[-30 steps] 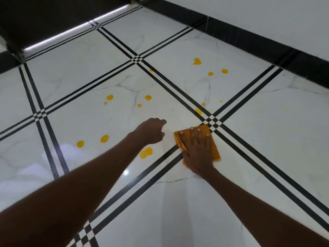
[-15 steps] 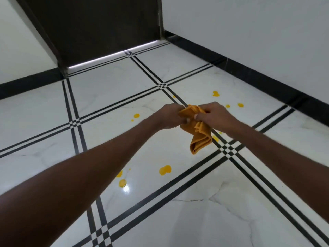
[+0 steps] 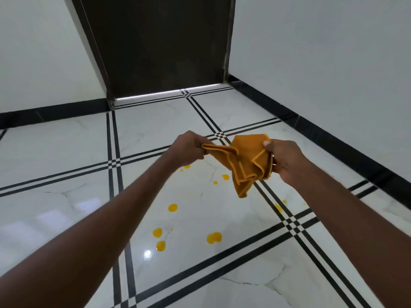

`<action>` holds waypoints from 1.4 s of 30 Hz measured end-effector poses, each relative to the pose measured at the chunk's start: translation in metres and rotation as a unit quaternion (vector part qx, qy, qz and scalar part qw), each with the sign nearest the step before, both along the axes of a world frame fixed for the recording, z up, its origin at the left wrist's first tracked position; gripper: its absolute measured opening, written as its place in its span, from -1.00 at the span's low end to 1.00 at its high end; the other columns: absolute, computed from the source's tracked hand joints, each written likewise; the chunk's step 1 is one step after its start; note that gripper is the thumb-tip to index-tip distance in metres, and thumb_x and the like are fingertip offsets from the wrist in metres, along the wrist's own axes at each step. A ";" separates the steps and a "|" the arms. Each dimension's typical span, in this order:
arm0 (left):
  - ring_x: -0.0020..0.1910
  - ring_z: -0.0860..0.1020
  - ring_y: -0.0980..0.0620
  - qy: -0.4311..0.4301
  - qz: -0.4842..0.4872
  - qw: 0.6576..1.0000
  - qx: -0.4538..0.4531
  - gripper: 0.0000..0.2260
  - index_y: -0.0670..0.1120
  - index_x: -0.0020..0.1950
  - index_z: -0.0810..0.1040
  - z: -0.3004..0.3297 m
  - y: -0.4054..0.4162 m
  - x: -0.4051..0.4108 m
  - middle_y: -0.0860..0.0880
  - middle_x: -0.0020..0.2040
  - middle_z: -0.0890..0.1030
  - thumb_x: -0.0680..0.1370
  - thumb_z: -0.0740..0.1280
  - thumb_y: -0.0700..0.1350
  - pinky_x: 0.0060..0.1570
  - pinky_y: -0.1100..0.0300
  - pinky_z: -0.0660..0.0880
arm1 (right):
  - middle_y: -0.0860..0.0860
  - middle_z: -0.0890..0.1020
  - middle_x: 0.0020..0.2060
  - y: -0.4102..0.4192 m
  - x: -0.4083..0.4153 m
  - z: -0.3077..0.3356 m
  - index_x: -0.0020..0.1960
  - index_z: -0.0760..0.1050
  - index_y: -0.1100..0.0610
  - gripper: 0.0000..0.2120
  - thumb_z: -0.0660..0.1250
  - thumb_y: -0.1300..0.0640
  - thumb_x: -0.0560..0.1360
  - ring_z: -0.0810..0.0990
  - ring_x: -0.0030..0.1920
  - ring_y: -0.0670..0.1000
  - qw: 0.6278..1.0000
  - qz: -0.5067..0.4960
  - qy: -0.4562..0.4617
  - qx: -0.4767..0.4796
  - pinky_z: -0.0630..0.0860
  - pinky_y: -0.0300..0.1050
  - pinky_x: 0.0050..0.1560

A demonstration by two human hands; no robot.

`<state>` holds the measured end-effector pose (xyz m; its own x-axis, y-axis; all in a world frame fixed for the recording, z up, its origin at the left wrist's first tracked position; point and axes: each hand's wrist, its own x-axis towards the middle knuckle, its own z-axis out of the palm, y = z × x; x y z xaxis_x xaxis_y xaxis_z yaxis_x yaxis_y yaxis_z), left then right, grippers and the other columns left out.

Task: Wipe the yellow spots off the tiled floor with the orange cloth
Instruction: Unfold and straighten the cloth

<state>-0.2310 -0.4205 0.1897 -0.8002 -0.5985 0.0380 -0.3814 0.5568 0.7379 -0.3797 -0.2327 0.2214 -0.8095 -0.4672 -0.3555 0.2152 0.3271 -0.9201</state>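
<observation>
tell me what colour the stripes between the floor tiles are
Black double stripes on white marble-look tiles, checkered where they cross; clear in the head view.

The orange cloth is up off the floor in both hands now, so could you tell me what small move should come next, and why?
Probably lower the orange cloth onto the nearest yellow spot. Both the left hand and right hand hold it in the air, and several spots are unwiped.

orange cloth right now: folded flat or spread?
Neither. The orange cloth is bunched and partly opened, held in the air between the left hand and right hand, loose folds hanging down, off the tiled floor.
</observation>
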 end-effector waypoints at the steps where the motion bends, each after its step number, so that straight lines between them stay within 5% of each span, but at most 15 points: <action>1: 0.00 0.69 -0.12 -0.045 -0.014 0.999 0.019 -0.74 -0.04 0.06 0.73 -0.001 -0.007 0.007 -0.13 -0.02 0.72 0.50 0.37 -0.32 0.08 -0.06 0.63 | 0.19 0.53 0.38 -0.002 0.000 0.000 0.52 0.39 0.16 -0.55 0.31 0.10 0.66 0.54 0.31 0.29 1.000 -0.006 0.012 -0.009 0.56 0.28 0.26; 4: 0.24 0.56 0.03 -0.163 -0.088 0.982 0.023 -0.62 -0.01 0.20 0.66 0.009 -0.002 0.018 -0.01 0.20 0.64 0.48 0.33 -0.35 0.20 0.06 0.55 | 0.17 0.59 0.33 -0.011 0.002 0.003 0.49 0.43 0.15 -0.55 0.35 0.05 0.64 0.57 0.29 0.27 0.998 -0.004 0.050 -0.039 0.54 0.30 0.32; 6: 0.28 0.50 0.13 -0.137 -0.129 0.978 0.085 -0.63 -0.01 0.30 0.58 0.026 0.020 0.018 0.05 0.27 0.59 0.50 0.44 -0.21 0.20 0.21 0.49 | 0.15 0.63 0.28 -0.016 0.006 0.009 0.44 0.48 0.17 -0.57 0.39 0.07 0.62 0.61 0.26 0.23 0.997 0.007 0.051 -0.053 0.55 0.22 0.33; 9: 0.13 0.62 0.09 -0.093 -0.141 0.979 0.114 -0.53 0.05 0.30 0.53 0.034 0.057 0.005 0.07 0.16 0.65 0.43 0.54 0.09 0.13 0.13 0.58 | 0.14 0.66 0.16 -0.019 0.008 0.019 0.36 0.52 0.20 -0.64 0.41 0.13 0.60 0.66 0.13 0.16 0.996 0.000 0.018 -0.082 0.61 0.09 0.21; 12: -0.07 0.69 0.03 -0.015 -0.065 0.998 0.005 -0.70 -0.06 0.22 0.60 0.014 0.082 -0.011 -0.02 0.07 0.68 0.51 0.47 -0.05 -0.01 0.03 0.66 | 0.15 0.69 0.03 -0.016 0.002 0.028 0.12 0.57 0.22 -0.84 0.39 0.13 0.62 0.68 -0.01 0.09 0.995 -0.008 0.025 -0.096 0.64 0.04 0.15; 14: -0.16 0.72 -0.01 0.034 -0.032 0.997 0.053 -0.78 -0.14 0.20 0.62 0.004 0.088 -0.015 -0.09 0.02 0.70 0.56 0.41 -0.17 -0.10 0.05 0.68 | 0.14 0.69 -0.03 -0.010 -0.005 0.026 0.03 0.56 0.21 -0.76 0.32 0.02 0.66 0.69 -0.05 0.06 0.995 0.011 -0.004 -0.104 0.64 -0.01 0.09; 17: -0.22 0.73 -0.01 0.053 0.003 0.982 0.181 -0.83 -0.21 0.13 0.63 0.002 0.084 -0.017 -0.15 -0.09 0.73 0.55 0.41 -0.21 -0.17 0.15 0.68 | 0.27 0.67 0.11 0.001 -0.010 0.000 0.32 0.47 0.35 -0.49 0.16 -0.10 0.69 0.68 0.09 0.20 0.984 0.027 -0.139 -0.110 0.60 0.10 0.17; 20: -0.24 0.71 -0.08 0.015 0.044 0.965 0.259 -0.85 -0.27 0.02 0.65 -0.006 0.076 -0.020 -0.20 -0.18 0.71 0.54 0.42 -0.19 -0.11 0.05 0.69 | 0.25 0.69 -0.01 0.009 -0.002 -0.032 0.40 0.41 0.39 -0.44 0.17 -0.09 0.68 0.64 0.13 0.25 0.981 0.099 -0.165 0.014 0.49 0.21 0.36; 24: -0.22 0.72 -0.12 -0.021 0.112 0.933 0.342 -0.82 -0.27 0.05 0.60 -0.022 0.070 -0.021 -0.20 -0.14 0.70 0.57 0.40 -0.16 -0.22 0.07 0.69 | 0.24 0.71 -0.01 0.006 -0.001 -0.042 0.34 0.45 0.32 -0.51 0.26 -0.08 0.66 0.67 0.12 0.23 0.987 0.125 -0.063 0.074 0.57 0.18 0.26; 27: -0.15 0.73 -0.16 -0.002 0.120 0.915 0.384 -0.80 -0.29 0.09 0.60 -0.027 0.064 -0.022 -0.23 -0.08 0.71 0.60 0.36 -0.15 -0.11 -0.01 0.68 | 0.19 0.74 -0.07 0.007 -0.007 -0.046 0.24 0.54 0.27 -0.54 0.36 -0.11 0.60 0.72 0.01 0.18 0.987 0.098 0.081 0.094 0.64 0.14 0.16; 32: -0.12 0.72 -0.19 0.033 0.109 0.904 0.411 -0.72 -0.30 0.07 0.63 -0.031 0.068 -0.025 -0.25 -0.09 0.72 0.66 0.20 -0.14 -0.02 -0.06 0.67 | 0.05 0.72 -0.07 -0.002 0.011 -0.049 0.06 0.68 0.15 -0.72 0.55 -0.01 0.46 0.70 -0.01 0.08 0.920 0.252 0.259 0.149 0.65 0.02 0.07; 42: -0.06 0.72 -0.19 0.055 0.115 0.890 0.439 -0.71 -0.28 0.12 0.63 -0.036 0.067 -0.034 -0.24 -0.04 0.72 0.64 0.25 -0.09 0.04 -0.10 0.65 | 0.03 0.72 -0.19 -0.008 0.009 -0.073 -0.03 0.67 0.08 -0.95 0.49 0.14 0.51 0.70 -0.17 0.09 0.862 0.179 0.461 0.112 0.50 -0.14 -0.13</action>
